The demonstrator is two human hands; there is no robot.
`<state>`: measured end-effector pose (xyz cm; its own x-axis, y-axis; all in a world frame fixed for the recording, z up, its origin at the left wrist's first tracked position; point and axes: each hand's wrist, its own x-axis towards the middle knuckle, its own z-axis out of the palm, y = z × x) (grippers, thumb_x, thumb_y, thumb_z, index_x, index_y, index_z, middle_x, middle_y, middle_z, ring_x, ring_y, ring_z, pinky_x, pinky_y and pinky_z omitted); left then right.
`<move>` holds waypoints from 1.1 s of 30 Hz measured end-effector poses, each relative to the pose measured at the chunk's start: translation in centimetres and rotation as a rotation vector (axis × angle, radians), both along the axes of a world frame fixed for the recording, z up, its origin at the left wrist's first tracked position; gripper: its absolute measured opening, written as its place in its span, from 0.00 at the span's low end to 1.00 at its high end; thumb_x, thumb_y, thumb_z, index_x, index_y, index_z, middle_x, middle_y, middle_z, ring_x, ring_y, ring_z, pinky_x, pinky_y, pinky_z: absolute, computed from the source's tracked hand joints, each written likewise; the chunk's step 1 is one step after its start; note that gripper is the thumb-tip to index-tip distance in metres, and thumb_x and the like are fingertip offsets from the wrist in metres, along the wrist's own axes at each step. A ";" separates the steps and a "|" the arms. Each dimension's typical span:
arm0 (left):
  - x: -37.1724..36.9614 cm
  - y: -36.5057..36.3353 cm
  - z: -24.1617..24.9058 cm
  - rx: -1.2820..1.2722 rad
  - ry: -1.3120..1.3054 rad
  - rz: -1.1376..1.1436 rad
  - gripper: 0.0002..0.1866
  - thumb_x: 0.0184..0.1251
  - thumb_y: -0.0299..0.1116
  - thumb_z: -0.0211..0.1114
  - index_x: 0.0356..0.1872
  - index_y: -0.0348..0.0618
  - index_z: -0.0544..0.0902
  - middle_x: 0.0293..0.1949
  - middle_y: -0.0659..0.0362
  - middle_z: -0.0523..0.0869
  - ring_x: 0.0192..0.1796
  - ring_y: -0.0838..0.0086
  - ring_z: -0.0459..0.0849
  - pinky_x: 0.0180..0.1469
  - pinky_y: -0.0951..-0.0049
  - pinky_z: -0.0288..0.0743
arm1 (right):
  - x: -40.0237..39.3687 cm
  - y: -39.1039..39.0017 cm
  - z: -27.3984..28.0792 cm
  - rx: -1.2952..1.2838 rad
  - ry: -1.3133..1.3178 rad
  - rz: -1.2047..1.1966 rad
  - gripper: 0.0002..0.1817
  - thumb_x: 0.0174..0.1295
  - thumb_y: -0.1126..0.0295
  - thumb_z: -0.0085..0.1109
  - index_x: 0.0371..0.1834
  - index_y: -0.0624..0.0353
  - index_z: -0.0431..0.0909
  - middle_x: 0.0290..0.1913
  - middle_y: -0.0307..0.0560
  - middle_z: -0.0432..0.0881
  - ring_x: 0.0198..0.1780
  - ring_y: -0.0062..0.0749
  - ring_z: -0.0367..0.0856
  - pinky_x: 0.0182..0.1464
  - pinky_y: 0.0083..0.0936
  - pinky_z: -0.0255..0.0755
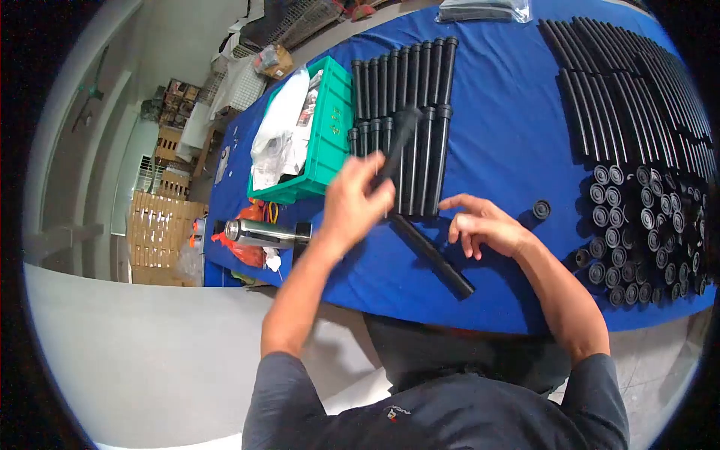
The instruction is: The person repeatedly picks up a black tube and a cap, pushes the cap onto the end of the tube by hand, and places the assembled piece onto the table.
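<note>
Between thumb and fingers, my left hand (358, 196) holds a black tube (403, 139), blurred by motion, over the lower row of capped black tubes (425, 161). My right hand (484, 225) hovers near the lower end of that row, fingers apart, with nothing in it. A loose black tube (435, 259) lies slanted on the blue cloth between my hands, toward the front edge. One round black cap (541, 209) sits to the right of my right hand.
A green crate (330, 135) with papers and plastic stands left, beside a steel flask (262, 233) and an orange-red bag (251, 253). Rows of thin black tubes (600, 112) and several round black caps (649, 217) cover the right side. A plastic-wrapped pack (484, 10) lies at the far edge.
</note>
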<state>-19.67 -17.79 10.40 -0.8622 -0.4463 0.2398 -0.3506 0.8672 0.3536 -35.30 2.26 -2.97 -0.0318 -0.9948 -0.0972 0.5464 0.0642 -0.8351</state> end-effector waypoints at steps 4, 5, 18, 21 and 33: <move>-8.7 -13.4 -2.4 -0.317 0.102 0.024 0.28 0.60 0.45 0.70 0.56 0.33 0.85 0.34 0.44 0.86 0.37 0.53 0.86 0.43 0.56 0.79 | 0.0 -0.4 -0.8 -0.023 0.075 0.078 0.37 0.65 0.52 0.69 0.69 0.66 0.69 0.34 0.41 0.82 0.26 0.22 0.80 0.28 0.21 0.76; -11.1 -15.2 -2.4 -0.272 0.033 0.086 0.29 0.58 0.42 0.66 0.58 0.31 0.83 0.45 0.35 0.87 0.48 0.44 0.88 0.52 0.51 0.81 | 0.0 -0.5 -0.8 -0.019 0.081 0.089 0.36 0.65 0.53 0.70 0.69 0.66 0.69 0.33 0.40 0.81 0.27 0.22 0.80 0.29 0.21 0.76; -21.8 -27.5 -9.3 -0.366 -0.268 0.311 0.30 0.62 0.44 0.65 0.62 0.36 0.80 0.54 0.40 0.87 0.57 0.45 0.85 0.61 0.49 0.78 | -0.4 -0.6 -0.8 0.039 -0.004 0.143 0.29 0.67 0.60 0.71 0.66 0.63 0.73 0.33 0.37 0.81 0.31 0.19 0.78 0.33 0.20 0.75; -21.8 -28.1 -10.3 -0.399 -0.235 0.266 0.21 0.62 0.40 0.63 0.52 0.36 0.82 0.51 0.39 0.87 0.55 0.42 0.86 0.58 0.44 0.80 | -0.4 -0.7 -0.7 0.045 -0.003 0.143 0.30 0.67 0.60 0.71 0.66 0.64 0.73 0.34 0.37 0.81 0.31 0.19 0.78 0.33 0.20 0.75; -21.4 -27.0 -10.7 -0.464 -0.260 0.269 0.18 0.64 0.37 0.65 0.51 0.37 0.83 0.53 0.40 0.84 0.55 0.43 0.85 0.57 0.45 0.81 | -0.2 -0.6 -1.1 0.026 -0.012 0.129 0.30 0.66 0.60 0.72 0.66 0.64 0.74 0.33 0.38 0.81 0.32 0.19 0.79 0.34 0.21 0.75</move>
